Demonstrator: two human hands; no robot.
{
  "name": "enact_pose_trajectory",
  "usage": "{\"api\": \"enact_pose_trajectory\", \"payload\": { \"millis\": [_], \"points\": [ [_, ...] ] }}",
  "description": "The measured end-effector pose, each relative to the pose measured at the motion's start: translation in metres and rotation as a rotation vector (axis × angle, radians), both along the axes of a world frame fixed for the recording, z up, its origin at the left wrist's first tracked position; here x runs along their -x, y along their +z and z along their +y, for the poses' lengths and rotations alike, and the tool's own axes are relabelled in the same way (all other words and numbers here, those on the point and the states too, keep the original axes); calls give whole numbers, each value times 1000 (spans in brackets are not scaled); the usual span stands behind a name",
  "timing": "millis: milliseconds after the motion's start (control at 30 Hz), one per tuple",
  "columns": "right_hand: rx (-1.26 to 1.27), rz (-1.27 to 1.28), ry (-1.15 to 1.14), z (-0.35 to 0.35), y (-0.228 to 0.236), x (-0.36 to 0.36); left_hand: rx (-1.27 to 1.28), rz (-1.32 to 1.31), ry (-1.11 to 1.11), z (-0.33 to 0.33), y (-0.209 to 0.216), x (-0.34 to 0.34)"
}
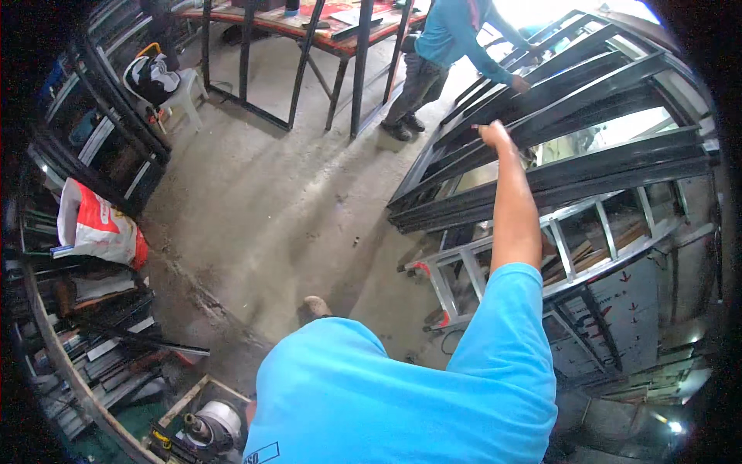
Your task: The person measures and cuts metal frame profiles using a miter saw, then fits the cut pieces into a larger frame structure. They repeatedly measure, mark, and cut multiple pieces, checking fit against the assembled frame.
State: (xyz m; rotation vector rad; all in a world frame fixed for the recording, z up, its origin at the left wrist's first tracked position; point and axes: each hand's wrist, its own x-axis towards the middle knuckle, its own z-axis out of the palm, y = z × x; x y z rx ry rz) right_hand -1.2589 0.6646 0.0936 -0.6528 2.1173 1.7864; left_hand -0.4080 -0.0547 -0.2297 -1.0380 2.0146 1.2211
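Note:
My right arm reaches forward and to the right. At its end, my right hand (495, 136) is over the dark metal frames (556, 112), with at least one finger stretched out to the left. I see nothing held in it, and I cannot tell whether it touches a bar. The frames lean together in a stack on the right, several deep. Across from me, a co-worker in a teal long-sleeved top (454, 35) has a hand (520, 83) on a bar of the same stack. My left hand is out of view.
An aluminium ladder (568, 247) lies beside the stack, nearer me. Further off are a red-topped work table (340, 42) and an upright black frame (246, 54). A white stool (185, 91) holds a bag. At left are a red-and-white sack (100, 224) and metal profiles (100, 371).

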Motion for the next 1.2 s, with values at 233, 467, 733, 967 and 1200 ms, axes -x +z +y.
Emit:
{"api": "enact_pose_trajectory", "payload": {
  "millis": [233,467,733,967,1200],
  "points": [
    [1627,532,-537,-171,126,-43,63,92,-20,-18,-48,-23],
    [1267,240,-501,-165,-17,-6,-352,73,542,1,20,57],
    [1323,428,-667,-183,-14,-67,-12,222,60,15,-15,-27],
    [1544,-183,-611,-237,-71,-168,191,-27,-283,35,-37,-53],
    [1587,-339,-1385,-125,-287,-293,212,-26,-218,33,-45,48]
  ]
}}
